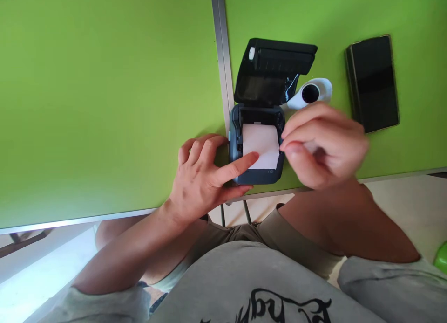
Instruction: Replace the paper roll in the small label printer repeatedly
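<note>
A small dark thermal printer (256, 177) sits at the table's front edge with its black lid (270, 85) swung up and back. White paper (260, 139) lies in its open bay. My left hand (199, 178) grips the printer from the left and front, one finger pressing on the paper and the thumb low at the front edge. At the bay's right side, my right hand (324, 146) is closed in a pinch, fingertips beside the paper's right edge. Whether anything is between those fingertips I cannot make out.
Behind my right hand lies a white paper roll (326, 87) with a dark core opening. Farther right is a black phone (375, 83) on the green table (104, 104). A grey metal strip (220, 38) runs along the seam left of the printer.
</note>
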Demonstrator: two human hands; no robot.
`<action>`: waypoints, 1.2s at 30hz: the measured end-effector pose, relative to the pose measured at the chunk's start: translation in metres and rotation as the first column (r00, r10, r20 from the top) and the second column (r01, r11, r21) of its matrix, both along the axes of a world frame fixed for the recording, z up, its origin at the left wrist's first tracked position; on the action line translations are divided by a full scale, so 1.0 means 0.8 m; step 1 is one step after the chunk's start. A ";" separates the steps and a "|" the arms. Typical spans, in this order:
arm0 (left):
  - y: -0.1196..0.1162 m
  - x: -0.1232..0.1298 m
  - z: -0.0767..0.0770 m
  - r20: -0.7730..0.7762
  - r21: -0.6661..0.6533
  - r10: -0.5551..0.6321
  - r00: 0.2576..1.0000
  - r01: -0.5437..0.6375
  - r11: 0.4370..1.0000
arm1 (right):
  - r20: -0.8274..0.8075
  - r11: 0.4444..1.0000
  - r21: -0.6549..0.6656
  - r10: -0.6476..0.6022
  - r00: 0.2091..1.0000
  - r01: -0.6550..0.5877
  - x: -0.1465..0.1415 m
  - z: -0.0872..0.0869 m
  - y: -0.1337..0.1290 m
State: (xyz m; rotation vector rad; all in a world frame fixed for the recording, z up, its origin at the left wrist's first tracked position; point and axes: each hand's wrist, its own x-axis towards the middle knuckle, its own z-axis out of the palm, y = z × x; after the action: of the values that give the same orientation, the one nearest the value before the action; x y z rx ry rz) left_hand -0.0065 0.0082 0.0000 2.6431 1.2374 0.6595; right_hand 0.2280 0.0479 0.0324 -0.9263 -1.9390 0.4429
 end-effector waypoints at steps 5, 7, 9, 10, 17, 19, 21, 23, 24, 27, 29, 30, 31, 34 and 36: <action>-0.001 -0.001 -0.001 -0.003 0.002 -0.003 1.000 0.003 1.000 | -0.195 0.962 -0.147 -0.255 0.947 0.229 0.003 -0.009 -0.001; -0.001 -0.001 -0.002 -0.004 0.001 -0.003 1.000 0.003 1.000 | -0.184 0.947 -0.254 -0.248 0.951 0.198 0.001 -0.010 -0.002; -0.001 0.000 -0.003 -0.009 0.002 -0.006 1.000 0.006 1.000 | -0.176 0.941 -0.297 -0.218 0.960 0.160 -0.001 -0.008 0.000; -0.001 0.000 -0.003 -0.011 0.004 -0.007 1.000 0.007 1.000 | -0.182 0.938 -0.316 -0.210 0.961 0.145 -0.002 -0.006 0.001; 0.000 -0.001 -0.003 -0.025 0.014 -0.020 0.999 0.020 1.000 | -0.528 0.943 -0.306 -0.283 0.801 0.131 -0.008 -0.004 0.015; 0.000 -0.003 -0.004 -0.026 0.009 -0.021 0.999 0.021 1.000 | -0.583 0.955 -0.258 -0.276 0.764 0.148 -0.009 -0.008 0.017; 0.000 -0.003 -0.004 -0.024 0.006 -0.019 1.000 0.020 1.000 | -0.559 0.950 -0.277 -0.283 0.779 0.146 -0.008 -0.010 0.014; 0.000 -0.003 -0.004 -0.024 0.007 -0.015 1.000 0.015 1.000 | -0.514 0.940 -0.320 -0.276 0.812 0.116 -0.006 -0.011 0.008; 0.000 -0.003 -0.004 -0.023 0.008 -0.008 1.000 0.008 1.000 | -0.471 0.931 -0.350 -0.270 0.839 0.103 -0.004 -0.010 0.004; 0.000 0.000 -0.003 -0.014 0.016 -0.010 1.000 0.010 1.000 | -0.238 0.881 -0.459 -0.248 0.939 0.117 0.002 -0.005 -0.005; 0.001 0.001 -0.002 -0.016 0.021 -0.013 1.000 0.013 1.000 | -0.064 0.847 -0.512 -0.204 0.977 0.144 0.006 -0.001 -0.007; 0.001 0.001 -0.002 -0.023 0.023 -0.014 1.000 0.014 1.000 | -0.007 0.837 -0.526 -0.180 0.984 0.150 0.007 0.000 -0.007; 0.001 0.002 -0.001 -0.030 0.024 -0.012 0.999 0.012 1.000 | 0.037 0.832 -0.534 -0.159 0.987 0.154 0.008 0.001 -0.005; 0.002 0.002 -0.001 -0.045 0.025 -0.005 0.999 0.006 1.000 | 0.111 0.805 -0.569 -0.126 0.986 0.167 0.010 0.002 -0.001; 0.002 0.002 -0.001 -0.045 0.023 -0.002 0.999 0.003 1.000 | 0.132 0.766 -0.618 -0.124 0.983 0.179 0.013 0.002 0.003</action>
State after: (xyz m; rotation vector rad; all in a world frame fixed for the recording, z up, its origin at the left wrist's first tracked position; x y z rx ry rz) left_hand -0.0050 0.0096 -0.0004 2.6918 1.2454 0.6212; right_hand 0.2382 0.0500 0.0336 -1.5387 -1.7845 1.0099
